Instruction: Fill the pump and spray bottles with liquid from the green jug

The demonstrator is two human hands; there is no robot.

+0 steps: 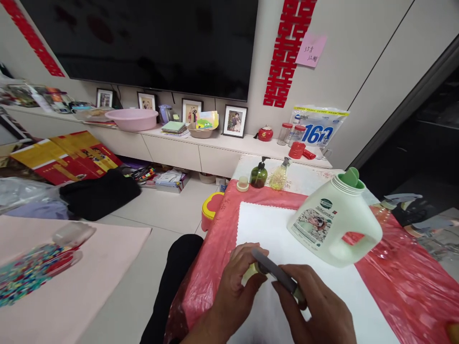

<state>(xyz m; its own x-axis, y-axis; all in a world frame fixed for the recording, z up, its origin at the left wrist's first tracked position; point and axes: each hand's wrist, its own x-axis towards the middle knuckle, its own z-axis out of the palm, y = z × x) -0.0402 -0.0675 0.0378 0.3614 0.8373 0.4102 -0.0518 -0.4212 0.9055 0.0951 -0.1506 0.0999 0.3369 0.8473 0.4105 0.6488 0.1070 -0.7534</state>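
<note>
A red cover (405, 286) drapes the table, a white cloth (272, 234) on top. A jug (333, 224) stands on the cloth. Nearer, the right hand (315, 310) grips a dark blade (276, 273), while the left hand (233, 286) pinches a small pale cap (250, 274) at its tip.

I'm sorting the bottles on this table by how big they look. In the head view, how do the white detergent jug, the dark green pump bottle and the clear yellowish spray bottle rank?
1. White detergent jug, by far the largest, though it also sits nearest the camera.
2 and 3. Dark green pump bottle and clear yellowish spray bottle: side by side, they look about alike, too close to rank.
</note>
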